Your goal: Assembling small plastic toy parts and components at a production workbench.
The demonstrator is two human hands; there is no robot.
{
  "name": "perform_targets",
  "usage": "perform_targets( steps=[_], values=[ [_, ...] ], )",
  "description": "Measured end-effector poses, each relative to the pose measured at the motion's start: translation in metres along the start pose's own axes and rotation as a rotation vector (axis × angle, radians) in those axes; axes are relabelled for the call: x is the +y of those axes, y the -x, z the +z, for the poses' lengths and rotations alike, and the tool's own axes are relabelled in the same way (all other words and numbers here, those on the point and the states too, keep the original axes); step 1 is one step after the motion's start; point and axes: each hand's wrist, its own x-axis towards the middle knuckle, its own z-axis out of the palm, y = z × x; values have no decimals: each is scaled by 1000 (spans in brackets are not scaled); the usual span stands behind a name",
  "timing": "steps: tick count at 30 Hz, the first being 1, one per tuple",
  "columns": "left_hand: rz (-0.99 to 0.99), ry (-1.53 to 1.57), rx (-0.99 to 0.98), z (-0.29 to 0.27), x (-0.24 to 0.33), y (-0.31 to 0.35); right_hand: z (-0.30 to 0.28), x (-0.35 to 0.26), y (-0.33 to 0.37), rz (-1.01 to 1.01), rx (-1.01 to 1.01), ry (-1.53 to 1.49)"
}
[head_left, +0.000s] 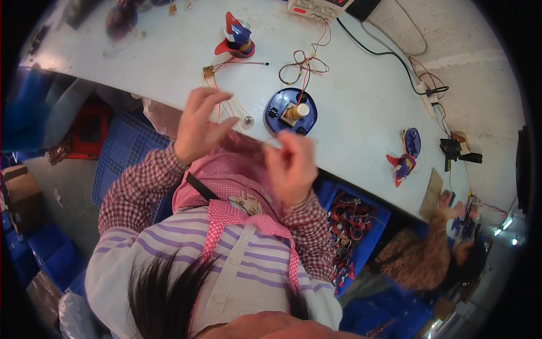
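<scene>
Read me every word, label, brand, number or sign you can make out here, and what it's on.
None can be read.
White bench unit, top edge: its lit red display is cut off and too small to read.
Red mark on its front: too small to read.
Pink apron: printed picture, no readable wording.
Blue round base: no lettering I can make out.

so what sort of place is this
Probably an assembly workshop: there's a long white workbench, a blue crate of small red and blue parts, and a knobbed electrical unit.
</scene>
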Motion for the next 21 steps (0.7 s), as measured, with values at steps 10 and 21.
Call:
perform_targets(
  steps=[10,21],
  values=[
    [292,-180,-184,102,7,-46,2,49,-36,142,56,40],
    [277,-244,-146,95,7,-52,-30,49,-49,-13,237,232]
  ],
)
